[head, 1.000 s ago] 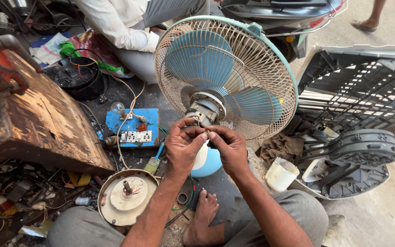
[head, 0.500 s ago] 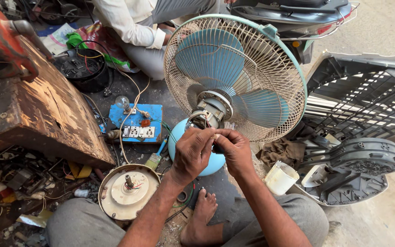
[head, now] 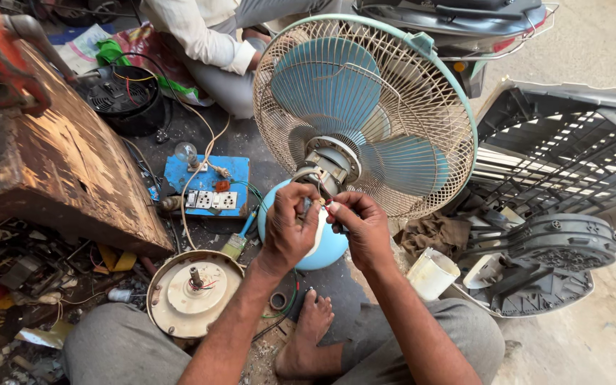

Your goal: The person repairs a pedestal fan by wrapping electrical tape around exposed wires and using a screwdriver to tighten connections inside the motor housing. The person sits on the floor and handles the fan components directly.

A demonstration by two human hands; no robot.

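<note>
— Head view: a seated person's left hand (head: pixel 288 232) and right hand (head: pixel 360 227) meet just behind the bare grey motor housing (head: pixel 331 165) of a pale blue table fan with a cream wire cage (head: pixel 365 114). What are they gripping?

— Both hands are pinched nearly closed on thin wires at the back of the motor; the left fingers curl round something small and dark, too hidden to name. The wrists are raised, the forearms converge from the lap, and the fingertips almost touch.

— What could go wrong?

— Judging by the pinch, a hard tug might snap a fine lead or pull it from the motor. The fan stands tilted on its round blue base (head: pixel 322 246), so pressure could tip it. The blue wooden board with white sockets and a bulb (head: pixel 207 184) lies near, left of the base; if live, bare ends risk a shock.
</note>
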